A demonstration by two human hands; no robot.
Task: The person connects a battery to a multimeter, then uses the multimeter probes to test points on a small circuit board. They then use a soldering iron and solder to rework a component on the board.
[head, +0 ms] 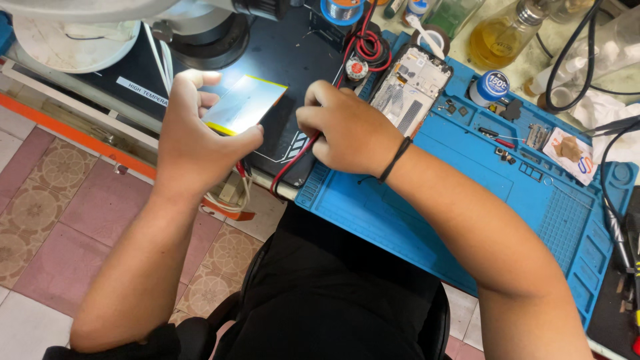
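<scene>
You are pinching the battery (243,105) by its edges in your left hand (193,143), above the black mat (293,60); your right hand (350,130) is gripping the probe leads (293,160). The battery likely handles as a light, puncture-prone pouch: avoid flexing.

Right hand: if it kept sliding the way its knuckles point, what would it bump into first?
The right hand, fist closed around red and black leads, points left toward the flat silver battery pack held by the left hand. It would probably meet that pack first, though depth is unclear.
</scene>
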